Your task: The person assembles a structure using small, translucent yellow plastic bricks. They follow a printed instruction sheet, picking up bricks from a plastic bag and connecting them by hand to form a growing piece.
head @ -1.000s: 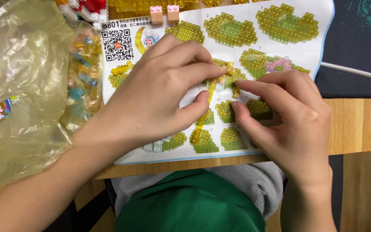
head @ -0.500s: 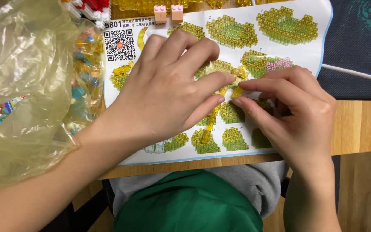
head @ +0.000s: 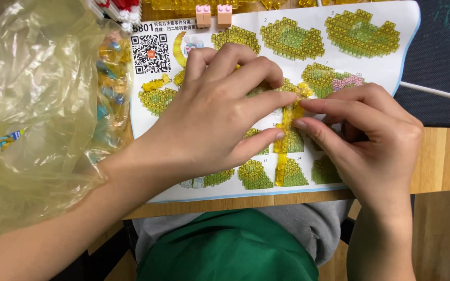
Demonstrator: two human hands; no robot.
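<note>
Both hands meet over the instruction sheet (head: 371, 67), mid-scene. Yellow translucent brick strip (head: 286, 136) stands between them, running near-to-far over the sheet. Left hand (head: 220, 119) comes in from the left, closed on the strip: index fingertip on its far end, thumb tip pressing its left side lower down. Right hand (head: 371, 140) comes from the right, index and middle fingertips touching the strip's right side near the far end, so pinching too. The near end of the strip sticks out free below both hands.

Around: crumpled yellowish plastic bag (head: 37, 114) with small coloured bricks at left, touching the left forearm. Two pink bricks (head: 213, 14) at the sheet's far edge. Wooden table edge (head: 444, 161) right, dark mat (head: 438, 57) far right.
</note>
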